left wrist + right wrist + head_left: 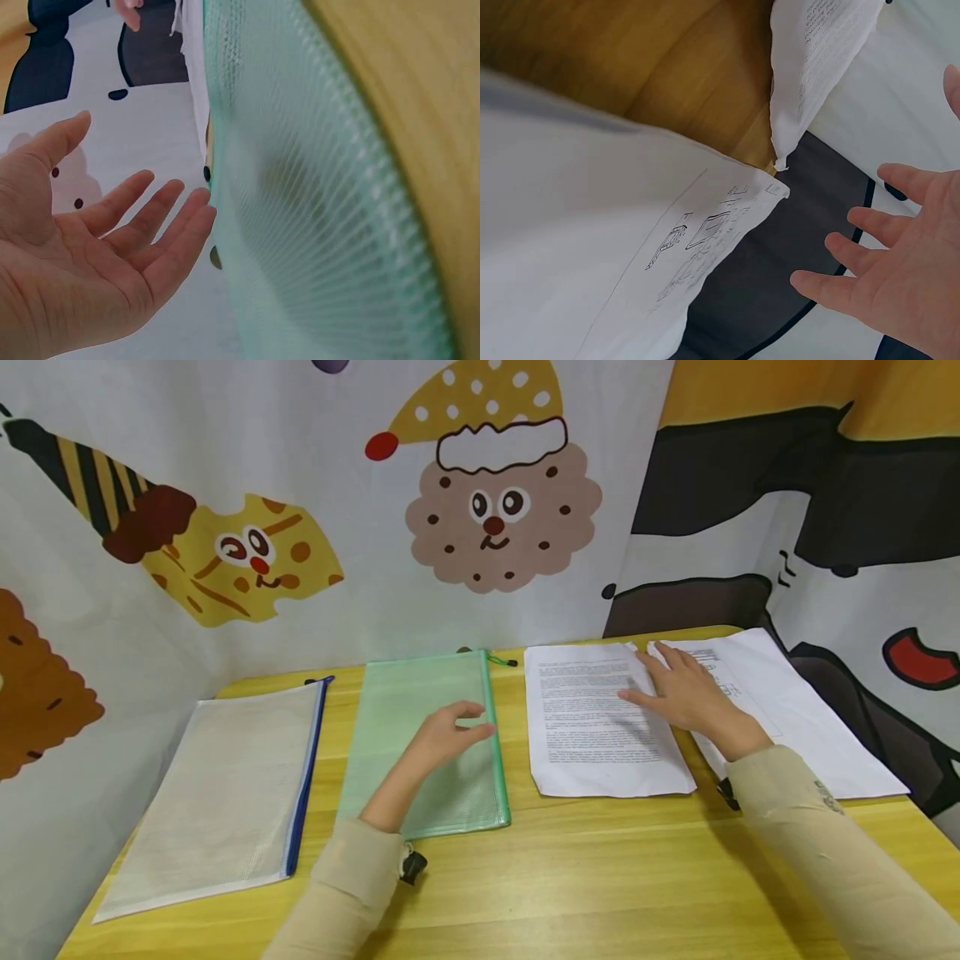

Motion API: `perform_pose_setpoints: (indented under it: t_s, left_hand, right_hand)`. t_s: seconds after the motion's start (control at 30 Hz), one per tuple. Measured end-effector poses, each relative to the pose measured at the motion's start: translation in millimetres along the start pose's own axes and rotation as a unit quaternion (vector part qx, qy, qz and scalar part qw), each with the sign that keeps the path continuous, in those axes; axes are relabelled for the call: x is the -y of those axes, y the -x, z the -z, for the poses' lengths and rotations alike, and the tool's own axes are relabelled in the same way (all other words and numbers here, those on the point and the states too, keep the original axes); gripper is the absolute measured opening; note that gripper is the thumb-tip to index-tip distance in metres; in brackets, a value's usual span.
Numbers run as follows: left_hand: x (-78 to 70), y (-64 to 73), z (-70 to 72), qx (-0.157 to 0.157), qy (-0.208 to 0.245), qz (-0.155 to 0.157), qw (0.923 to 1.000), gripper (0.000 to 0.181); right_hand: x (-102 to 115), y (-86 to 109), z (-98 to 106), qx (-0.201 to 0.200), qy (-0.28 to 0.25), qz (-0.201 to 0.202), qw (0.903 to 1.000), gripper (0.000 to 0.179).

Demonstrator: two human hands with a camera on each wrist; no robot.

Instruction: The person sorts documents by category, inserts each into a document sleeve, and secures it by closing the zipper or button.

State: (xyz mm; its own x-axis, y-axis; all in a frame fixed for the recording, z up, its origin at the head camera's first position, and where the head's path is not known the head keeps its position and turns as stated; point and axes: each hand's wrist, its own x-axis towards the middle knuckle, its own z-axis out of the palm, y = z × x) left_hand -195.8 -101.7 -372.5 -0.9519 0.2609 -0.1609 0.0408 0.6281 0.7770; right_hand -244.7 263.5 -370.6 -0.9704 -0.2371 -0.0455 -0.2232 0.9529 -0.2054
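In the head view my left hand hovers over a green mesh zipper pouch, its thumb and fingers apart. The left wrist view shows this hand's fingers loosely bent with nothing in them. My right hand is spread above the gap between two stacks of paper. Under its thumb side lies a sheet of dense printed text. Beneath the other side are sheets with small line drawings, whose drawings show closer in the right wrist view. Nothing is between the right hand's fingers.
A whitish mesh zipper pouch with a blue zipper edge lies at the left of the wooden table. A curtain printed with cartoon figures hangs behind the table's back edge. A green zipper pull sticks out at the green pouch's far corner.
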Motion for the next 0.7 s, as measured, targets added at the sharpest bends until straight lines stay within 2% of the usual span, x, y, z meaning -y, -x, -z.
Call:
perform_pose_setpoints:
  t_s: [0.1,0.23,0.33,0.43,0.57,0.7]
  left_hand:
    - [-1.2,-0.8,-4.8,-0.001,0.002,0.008,1.0,0.052]
    - [-2.8,-2.1,-10.3,0.003,0.037,0.036,0.9987,0.051]
    - [-0.6,-4.0,-13.6,0.017,0.078,0.064,0.9947,0.048]
    - [4.9,-6.8,-16.4,0.036,0.092,0.091,0.991,0.045]
    - [10.4,-9.6,-19.5,0.061,0.055,0.112,0.9903,0.046]
    - [9.0,-12.4,-23.5,0.066,-0.006,0.112,0.9915,0.051]
  right_hand:
    - [0,-0.1,1,-0.001,-0.008,-0.002,1.0,0.094]
    - [-1,-0.4,0,0.0,-0.013,-0.006,0.9999,0.095]
    - [-2,-1.0,-1,0.003,-0.012,-0.006,0.9999,0.095]
    - [-1,-1.2,-2,0.005,-0.011,-0.007,0.9999,0.095]
    - [0,-0.3,-1,0.004,-0.009,-0.008,0.9999,0.094]
    - [0,1.5,2,-0.004,-0.007,-0.003,1.0,0.093]
